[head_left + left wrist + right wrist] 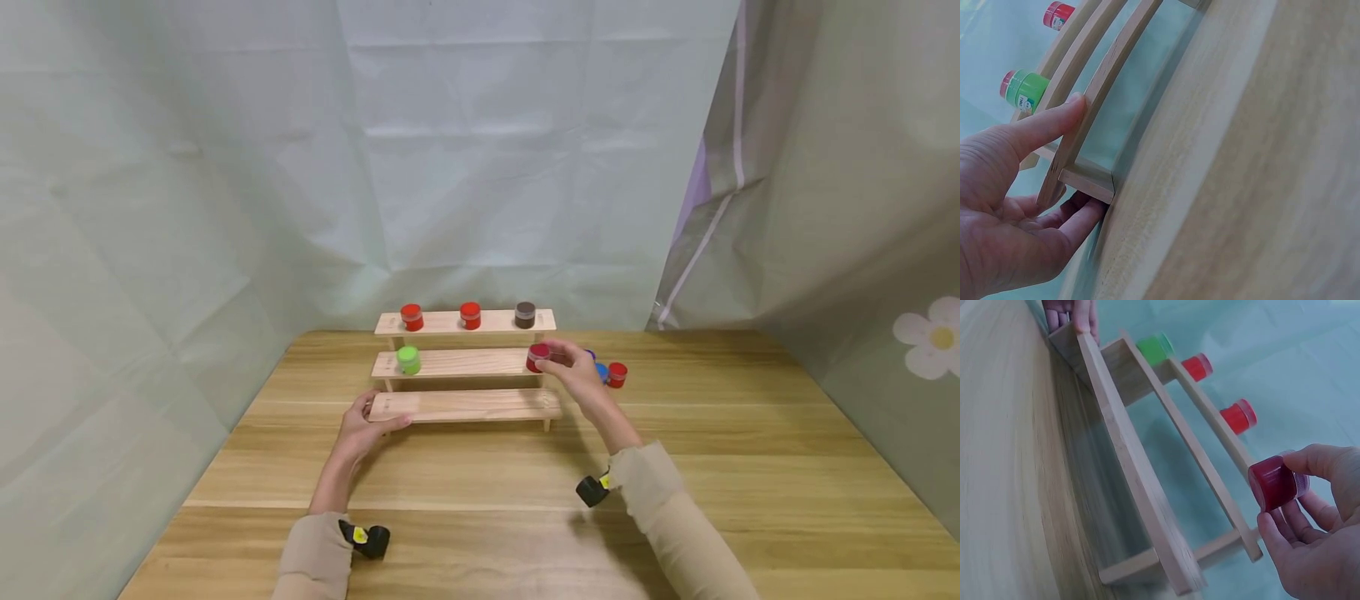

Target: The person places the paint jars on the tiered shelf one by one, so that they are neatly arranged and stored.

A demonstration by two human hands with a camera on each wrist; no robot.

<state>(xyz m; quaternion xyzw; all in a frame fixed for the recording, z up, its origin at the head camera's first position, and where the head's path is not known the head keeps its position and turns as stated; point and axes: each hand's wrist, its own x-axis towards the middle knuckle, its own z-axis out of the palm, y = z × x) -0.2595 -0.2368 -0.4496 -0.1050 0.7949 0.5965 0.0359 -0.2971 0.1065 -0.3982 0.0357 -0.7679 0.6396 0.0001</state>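
Note:
A three-step wooden display rack (465,406) stands on the table. My left hand (360,429) grips the left end of its lowest step, thumb along the front edge and fingers round the end, as the left wrist view shows. At the right end of the middle step my right hand (576,375) pinches a small dark red jar (1275,482) between thumb and fingers; whether the jar touches the step I cannot tell. A green jar (408,360) sits at the left of that step. Along the top step are two red jars (412,317) and a dark jar (525,315).
Right of the rack, partly behind my right hand, a red jar (617,375) and blue jars (602,372) stand on the wooden table (480,508). Pale cloth (495,167) hangs behind and at both sides.

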